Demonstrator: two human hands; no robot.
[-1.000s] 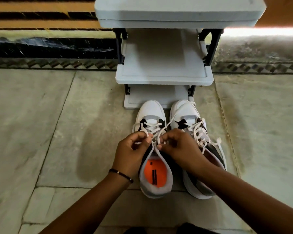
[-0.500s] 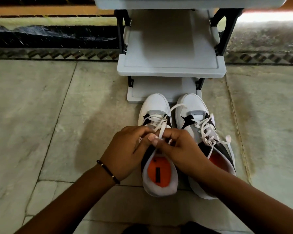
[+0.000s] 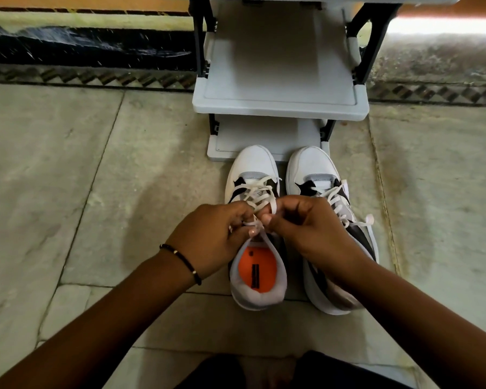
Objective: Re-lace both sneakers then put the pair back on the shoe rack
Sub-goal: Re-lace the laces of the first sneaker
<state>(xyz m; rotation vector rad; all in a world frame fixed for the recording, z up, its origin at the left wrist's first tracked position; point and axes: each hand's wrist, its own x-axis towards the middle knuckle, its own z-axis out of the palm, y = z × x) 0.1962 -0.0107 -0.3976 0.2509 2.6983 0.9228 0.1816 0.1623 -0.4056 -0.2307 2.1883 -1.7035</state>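
Note:
Two white sneakers with black side panels stand side by side on the stone floor, toes toward the shoe rack (image 3: 278,106). The left sneaker (image 3: 253,167) shows an orange insole and a white lace (image 3: 260,192) crossing its tongue. My left hand (image 3: 208,238) and my right hand (image 3: 306,223) meet over its upper eyelets, each pinching a strand of that lace. The right sneaker (image 3: 312,167) is laced, with a loose lace end (image 3: 365,221) lying across its side; my right wrist covers its heel opening.
The grey plastic rack has black posts and several shelves; its lowest shelf (image 3: 267,138) sits right behind the sneaker toes. A patterned floor border and dark wall base (image 3: 90,51) run behind it. Dark clothing (image 3: 292,372) shows at the bottom edge.
The view has shifted so the rack and sneakers sit further right and lower. Both hands stayed pinched on the left sneaker's lace, drawing closer together over the upper eyelets.

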